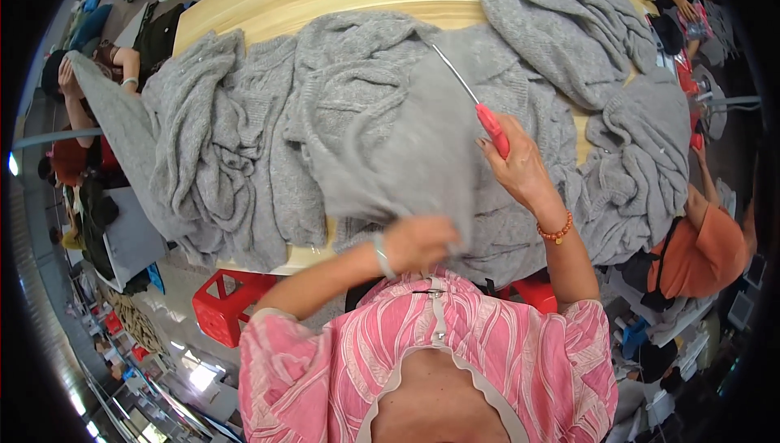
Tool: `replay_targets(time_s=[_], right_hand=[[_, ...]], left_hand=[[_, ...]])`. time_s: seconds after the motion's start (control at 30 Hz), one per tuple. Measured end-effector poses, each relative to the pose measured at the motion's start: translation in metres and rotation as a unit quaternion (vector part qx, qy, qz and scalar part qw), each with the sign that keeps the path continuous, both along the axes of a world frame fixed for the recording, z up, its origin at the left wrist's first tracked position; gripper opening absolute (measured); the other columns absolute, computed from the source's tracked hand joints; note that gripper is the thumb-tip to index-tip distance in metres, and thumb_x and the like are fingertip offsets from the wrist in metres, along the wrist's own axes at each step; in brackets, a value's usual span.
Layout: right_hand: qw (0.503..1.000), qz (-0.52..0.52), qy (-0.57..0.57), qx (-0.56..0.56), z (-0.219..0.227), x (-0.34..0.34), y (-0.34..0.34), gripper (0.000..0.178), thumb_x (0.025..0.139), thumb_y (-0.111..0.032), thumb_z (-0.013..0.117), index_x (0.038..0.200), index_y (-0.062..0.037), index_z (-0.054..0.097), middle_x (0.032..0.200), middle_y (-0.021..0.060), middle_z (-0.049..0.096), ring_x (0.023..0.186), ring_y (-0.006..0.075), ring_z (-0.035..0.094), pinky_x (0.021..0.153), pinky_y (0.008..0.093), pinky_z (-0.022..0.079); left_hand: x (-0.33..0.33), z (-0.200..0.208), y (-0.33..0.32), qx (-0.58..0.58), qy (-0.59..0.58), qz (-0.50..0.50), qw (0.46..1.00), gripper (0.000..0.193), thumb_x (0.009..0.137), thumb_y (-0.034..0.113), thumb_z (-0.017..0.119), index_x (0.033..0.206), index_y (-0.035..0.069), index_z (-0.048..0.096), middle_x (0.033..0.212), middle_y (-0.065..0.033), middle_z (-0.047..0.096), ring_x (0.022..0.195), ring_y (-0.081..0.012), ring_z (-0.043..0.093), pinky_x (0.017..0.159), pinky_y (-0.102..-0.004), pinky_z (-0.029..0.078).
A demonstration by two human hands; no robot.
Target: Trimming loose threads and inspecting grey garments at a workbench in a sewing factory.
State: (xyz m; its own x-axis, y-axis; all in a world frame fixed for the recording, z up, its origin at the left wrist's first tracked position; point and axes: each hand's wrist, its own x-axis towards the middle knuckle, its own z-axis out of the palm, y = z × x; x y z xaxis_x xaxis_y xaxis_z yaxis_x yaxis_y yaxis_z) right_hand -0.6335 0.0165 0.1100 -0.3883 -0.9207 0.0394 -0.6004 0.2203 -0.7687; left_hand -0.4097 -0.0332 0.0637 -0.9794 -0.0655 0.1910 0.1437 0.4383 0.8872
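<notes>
Grey knit garment [406,138] lies, as I view it remotely, at nine o'clock from the right hand [522,165], which I see closed around a red-handled tool [492,128] aimed at eleven, and at twelve from the nearer, blurred left hand [418,241], whose grip I cannot tell, its long axis running roughly twelve to six.

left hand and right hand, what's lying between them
In the head view, grey knit fabric, partly motion-blurred, lies between the left hand and the right hand, which holds a red-handled tool.
</notes>
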Motion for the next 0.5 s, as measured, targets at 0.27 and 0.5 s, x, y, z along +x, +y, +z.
replay_targets(time_s=[0.27,0.5], right_hand=[[0.999,0.001,0.033,0.037,-0.01,-0.024,0.023,0.032,0.083,-0.012,0.058,0.111,0.0007,0.05,0.094,0.0191,0.054,0.086,0.0369,0.053,0.077,0.0383,0.042],[0.996,-0.016,0.007,0.085,-0.007,-0.019,0.07,0.036,0.084,-0.013,0.058,0.117,-0.003,0.05,0.09,0.018,0.053,0.083,0.0354,0.053,0.074,0.0381,0.042]], left_hand=[[0.036,-0.024,-0.036,0.34,-0.169,0.396,0.836,0.016,0.077,0.009,0.067,0.09,0.004,0.059,0.087,-0.0013,0.059,0.081,-0.0094,0.054,0.072,-0.0255,0.046],[0.075,-0.024,-0.105,0.122,-0.243,0.342,0.899,0.047,0.076,0.012,0.07,0.116,0.003,0.048,0.107,-0.0084,0.057,0.095,-0.016,0.055,0.082,-0.0289,0.045]])
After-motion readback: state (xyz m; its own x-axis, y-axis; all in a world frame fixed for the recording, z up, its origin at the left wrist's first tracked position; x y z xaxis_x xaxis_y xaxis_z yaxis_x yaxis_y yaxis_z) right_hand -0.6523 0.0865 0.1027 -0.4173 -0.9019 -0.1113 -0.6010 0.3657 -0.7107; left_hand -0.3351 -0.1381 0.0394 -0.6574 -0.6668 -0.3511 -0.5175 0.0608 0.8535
